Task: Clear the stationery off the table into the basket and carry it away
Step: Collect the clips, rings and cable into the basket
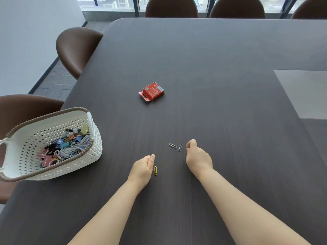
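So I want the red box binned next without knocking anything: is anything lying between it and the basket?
Nothing visible does. The red box lies alone mid-table, and the dark tabletop between it and the white basket is bare. The paper clips lie nearer the hands, off that path.

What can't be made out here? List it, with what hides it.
- Head view: the palm side of the left hand and right hand, turned away; any grip unclear.
- Red box print: too small.
- Basket bottom layer: buried under clips.
- Table: right side cut off.
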A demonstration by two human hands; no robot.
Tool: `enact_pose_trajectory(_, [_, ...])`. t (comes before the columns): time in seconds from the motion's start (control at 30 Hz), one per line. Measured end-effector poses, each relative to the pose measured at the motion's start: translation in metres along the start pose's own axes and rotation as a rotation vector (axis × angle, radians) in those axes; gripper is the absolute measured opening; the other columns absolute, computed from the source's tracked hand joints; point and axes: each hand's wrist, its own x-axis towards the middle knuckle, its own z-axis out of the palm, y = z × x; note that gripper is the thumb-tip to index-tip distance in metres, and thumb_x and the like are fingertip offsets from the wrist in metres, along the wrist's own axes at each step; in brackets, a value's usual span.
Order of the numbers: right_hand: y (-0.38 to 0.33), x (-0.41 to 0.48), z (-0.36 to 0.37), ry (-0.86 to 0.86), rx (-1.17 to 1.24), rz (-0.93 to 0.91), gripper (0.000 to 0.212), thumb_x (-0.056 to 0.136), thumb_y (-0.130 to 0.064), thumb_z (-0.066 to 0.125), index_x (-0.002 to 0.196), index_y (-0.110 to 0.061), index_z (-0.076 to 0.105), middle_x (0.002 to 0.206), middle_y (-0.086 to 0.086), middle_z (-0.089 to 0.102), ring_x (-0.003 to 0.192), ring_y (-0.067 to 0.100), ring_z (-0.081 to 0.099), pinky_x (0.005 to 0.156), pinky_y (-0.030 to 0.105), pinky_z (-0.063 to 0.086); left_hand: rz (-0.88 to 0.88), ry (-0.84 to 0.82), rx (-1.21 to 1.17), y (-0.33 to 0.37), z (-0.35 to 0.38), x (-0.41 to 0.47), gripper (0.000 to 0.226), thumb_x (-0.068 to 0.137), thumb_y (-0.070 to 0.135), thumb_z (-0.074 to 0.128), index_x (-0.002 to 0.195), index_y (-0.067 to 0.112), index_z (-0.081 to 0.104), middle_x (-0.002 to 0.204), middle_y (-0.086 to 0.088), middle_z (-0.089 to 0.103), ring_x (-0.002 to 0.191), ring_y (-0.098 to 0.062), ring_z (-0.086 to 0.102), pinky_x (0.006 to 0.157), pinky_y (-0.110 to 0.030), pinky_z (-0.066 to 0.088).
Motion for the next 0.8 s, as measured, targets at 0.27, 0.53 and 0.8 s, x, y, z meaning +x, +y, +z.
enact_pose_trajectory(0.27, [-0.01, 0.02, -0.007, -0.058, -0.071, -0.091, 0.022, 0.093, -0.027, 0.047, 0.114, -0.029, 0.054, 0.108, -0.003, 0.062, 0.1, 0.021, 0.056, 0.073, 0.029, 0.039, 0.071, -0.016, 0.17, -0.005, -0.01, 0.0, 0.023, 0.1, 0.025, 0.034, 0.094, 0.023, 0.056, 0.053, 0.009, 0.04, 0.054, -0.01, 0.04, 0.055, -0.028, 0.03])
enact_pose_trajectory(0.53, [-0.013, 0.026, -0.005, -0.166, -0.159, 0.019, 0.021, 0.097, -0.03, 0.04, 0.105, -0.012, 0.049, 0.108, 0.006, 0.06, 0.099, 0.026, 0.055, 0.069, 0.031, 0.038, 0.305, -0.184, 0.571, -0.006, -0.029, 0.004, 0.012, 0.089, 0.032, 0.055, 0.101, 0.03, 0.058, 0.073, 0.014, 0.044, 0.073, -0.009, 0.044, 0.067, -0.022, 0.035])
enact_pose_trajectory(0.8, [-0.016, 0.013, -0.001, -0.165, 0.054, 0.009, 0.011, 0.099, -0.022, 0.026, 0.098, -0.011, 0.029, 0.088, 0.01, 0.053, 0.075, 0.028, 0.048, 0.062, 0.034, 0.034, 0.342, -0.214, 0.671, -0.008, -0.022, 0.008, 0.014, 0.094, 0.03, 0.046, 0.1, 0.022, 0.055, 0.103, 0.009, 0.06, 0.092, -0.014, 0.055, 0.074, -0.025, 0.039])
